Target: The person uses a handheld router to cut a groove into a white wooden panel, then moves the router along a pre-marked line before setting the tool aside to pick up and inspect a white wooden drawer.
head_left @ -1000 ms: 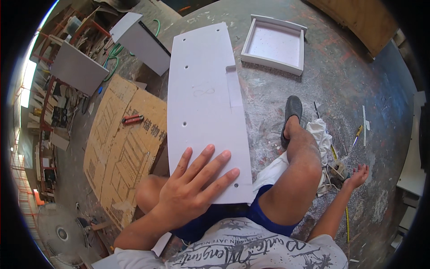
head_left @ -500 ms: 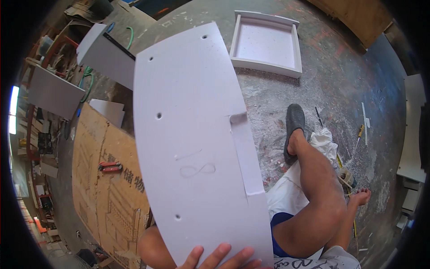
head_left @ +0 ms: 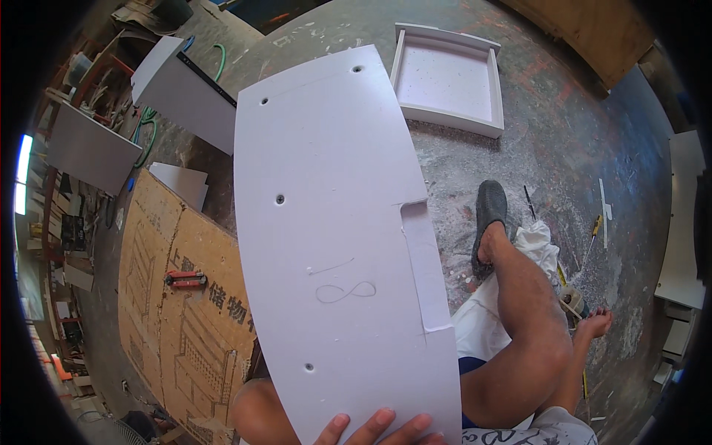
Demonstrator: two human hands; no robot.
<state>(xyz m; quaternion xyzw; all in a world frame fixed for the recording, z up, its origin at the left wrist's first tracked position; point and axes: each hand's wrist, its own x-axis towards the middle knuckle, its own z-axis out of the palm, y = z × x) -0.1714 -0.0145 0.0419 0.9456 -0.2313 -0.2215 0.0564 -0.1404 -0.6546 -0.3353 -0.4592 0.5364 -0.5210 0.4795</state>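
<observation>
A long white panel (head_left: 334,230) with curved edges, several drilled holes, pencil marks and a notch in its right edge stands before me, tilted. My left hand (head_left: 378,430) grips its near end, fingers on the face and the thumb hidden. To the right, past my bent knee, my right hand (head_left: 595,324) is low by the floor. Its fingers are loosely curled and apart, with nothing visible in them. Beside it lies a corded power tool (head_left: 572,298), partly hidden by my leg.
A white drawer (head_left: 450,78) lies on the dusty floor ahead. At left are a cardboard sheet (head_left: 152,245) with a red-handled tool (head_left: 185,279), and further white panels (head_left: 93,152). A yellow-handled screwdriver (head_left: 596,225) and white cloth (head_left: 537,245) lie at right.
The white panel has shifted slightly right and down in view, with my left hand still on its near end. My right hand has hardly moved.
</observation>
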